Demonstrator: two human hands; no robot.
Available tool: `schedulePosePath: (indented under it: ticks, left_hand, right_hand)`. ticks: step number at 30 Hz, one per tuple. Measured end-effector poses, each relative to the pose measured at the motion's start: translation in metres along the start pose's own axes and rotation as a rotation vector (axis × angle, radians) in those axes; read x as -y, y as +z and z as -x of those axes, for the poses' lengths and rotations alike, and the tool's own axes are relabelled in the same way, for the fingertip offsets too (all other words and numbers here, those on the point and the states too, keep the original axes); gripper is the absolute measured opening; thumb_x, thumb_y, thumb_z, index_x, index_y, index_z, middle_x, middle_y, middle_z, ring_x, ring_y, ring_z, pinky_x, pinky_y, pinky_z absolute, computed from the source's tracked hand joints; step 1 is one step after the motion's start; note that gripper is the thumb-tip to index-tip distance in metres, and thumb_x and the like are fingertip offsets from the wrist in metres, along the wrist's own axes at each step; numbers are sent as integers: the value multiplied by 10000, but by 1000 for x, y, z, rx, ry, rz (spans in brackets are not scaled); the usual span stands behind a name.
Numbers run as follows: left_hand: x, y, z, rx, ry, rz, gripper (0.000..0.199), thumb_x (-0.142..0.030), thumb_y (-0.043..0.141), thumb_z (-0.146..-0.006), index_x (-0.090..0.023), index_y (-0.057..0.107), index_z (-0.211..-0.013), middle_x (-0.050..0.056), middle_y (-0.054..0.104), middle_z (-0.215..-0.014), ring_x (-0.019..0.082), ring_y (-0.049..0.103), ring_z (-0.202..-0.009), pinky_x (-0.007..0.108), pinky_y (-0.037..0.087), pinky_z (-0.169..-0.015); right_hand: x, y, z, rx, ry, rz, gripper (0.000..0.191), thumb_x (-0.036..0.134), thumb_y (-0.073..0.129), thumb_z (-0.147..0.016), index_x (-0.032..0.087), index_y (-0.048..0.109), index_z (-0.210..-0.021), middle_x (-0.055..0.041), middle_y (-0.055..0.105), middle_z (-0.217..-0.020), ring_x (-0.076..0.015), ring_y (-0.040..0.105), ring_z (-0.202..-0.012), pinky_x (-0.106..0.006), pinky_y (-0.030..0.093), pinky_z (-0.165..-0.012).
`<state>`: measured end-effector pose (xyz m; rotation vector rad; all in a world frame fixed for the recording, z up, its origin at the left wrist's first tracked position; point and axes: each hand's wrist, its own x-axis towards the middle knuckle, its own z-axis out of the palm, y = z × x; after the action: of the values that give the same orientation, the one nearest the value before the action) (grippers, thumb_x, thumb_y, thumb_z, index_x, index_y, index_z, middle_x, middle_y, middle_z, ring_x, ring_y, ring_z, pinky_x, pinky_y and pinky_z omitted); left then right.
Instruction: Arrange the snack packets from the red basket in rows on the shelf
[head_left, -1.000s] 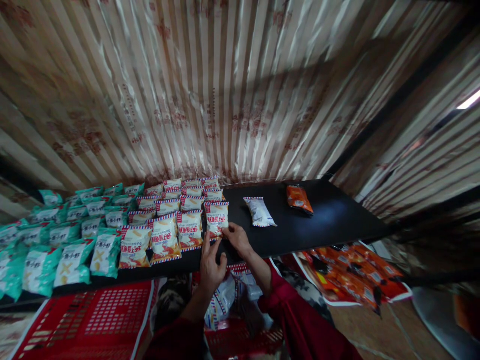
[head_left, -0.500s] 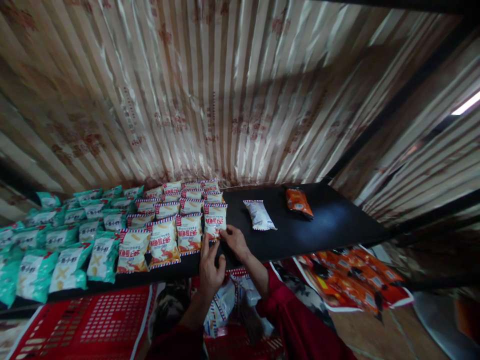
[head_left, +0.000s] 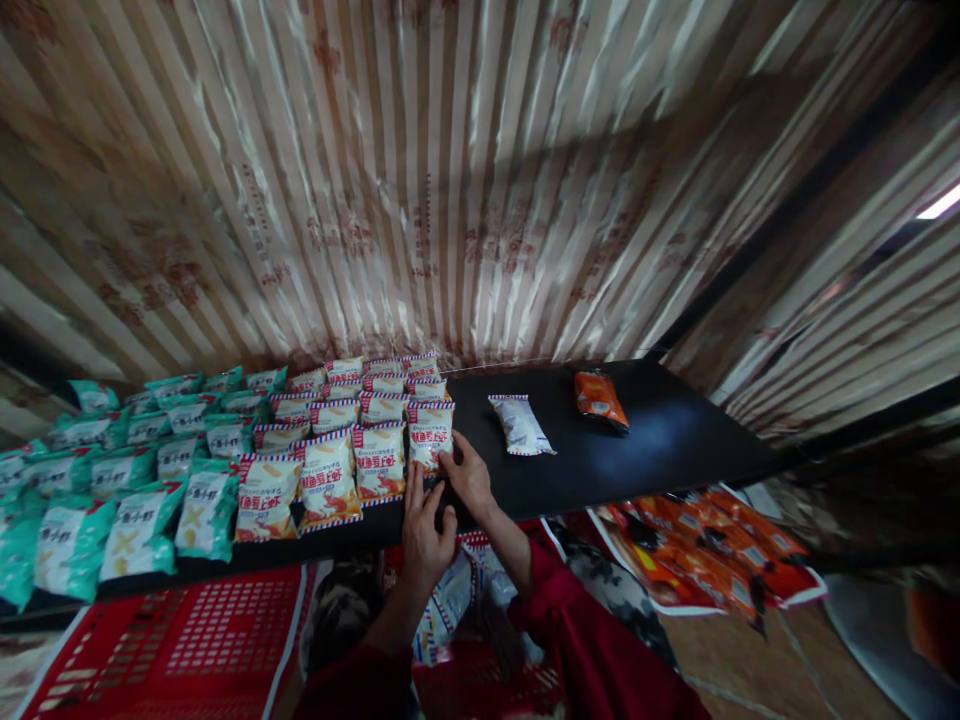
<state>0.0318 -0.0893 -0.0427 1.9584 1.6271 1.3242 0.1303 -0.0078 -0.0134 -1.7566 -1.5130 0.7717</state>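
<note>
On the black shelf, a white and orange snack bag [head_left: 430,434] stands at the right front of several rows of like bags. My left hand [head_left: 427,530] touches its lower edge, fingers stretched and spread. At its lower right corner is my right hand [head_left: 471,478], thumb and fingers pressed on the bag's edge. A neighbouring bag [head_left: 379,460] leans just left of it. To the right, a bag lying with its plain silvery side up [head_left: 520,424] is apart from both hands.
Green snack bags [head_left: 127,528] fill the left of the black shelf [head_left: 555,490]. An orange bag [head_left: 600,398] lies farther right. Below are a red basket [head_left: 225,630], more bags [head_left: 454,595] between the knees and a pile of orange bags [head_left: 697,545]. Striped sheeting [head_left: 480,180] hangs behind.
Both hands stay at the same bag, with my right hand's fingers slightly higher along its edge. The view has shifted slightly.
</note>
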Motion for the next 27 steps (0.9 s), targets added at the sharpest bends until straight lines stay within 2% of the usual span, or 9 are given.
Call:
schedulePosePath:
  ticks: [3, 8, 15, 21, 27]
  left_hand:
    - [-1, -1, 0, 1, 9, 4, 340, -203, 428, -840, -149, 581, -1138, 121, 342, -1436, 285, 228, -1359, 490, 353, -1038]
    - [-2, 0, 2, 10, 19, -4, 342, -202, 420, -848, -147, 569, -1151, 116, 321, -1448, 279, 195, -1370, 486, 345, -1044]
    - [-1, 4, 3, -6, 35, -29, 340, -188, 416, -847, -137, 570, -1146, 136, 304, -1454, 292, 214, -1363, 506, 345, -1037]
    - [0, 4, 3, -14, 37, -14, 330, -188, 423, -845, -130, 577, -1131, 139, 333, -1440, 295, 217, -1362, 504, 339, -1042]
    - [3, 7, 4, 2, 30, -28, 344, -195, 418, -849, -127, 568, -1151, 136, 269, -1472, 293, 208, -1365, 494, 313, -1063]
  right_hand:
    - [-2, 0, 0, 23, -9, -29, 474, 303, 510, -776, 249, 495, -1247, -21, 667, -1002, -185, 616, -902, -309, 474, -842]
    - [-5, -2, 6, -15, -20, -49, 488, 318, 501, -785, 189, 498, -1255, -68, 643, -1082, -193, 604, -937, -308, 467, -860]
    - [-7, -1, 7, 23, -39, -42, 481, 290, 503, -794, 231, 490, -1271, -42, 636, -1128, -193, 590, -996, -318, 446, -902]
    - [-11, 2, 7, -24, -67, -101, 491, 290, 509, -786, 210, 496, -1270, -57, 629, -1134, -194, 590, -986, -325, 451, -904]
    - [-9, 5, 5, -56, -97, -139, 423, 273, 519, -788, 228, 562, -1206, -41, 643, -1093, -176, 596, -969, -313, 455, -898]
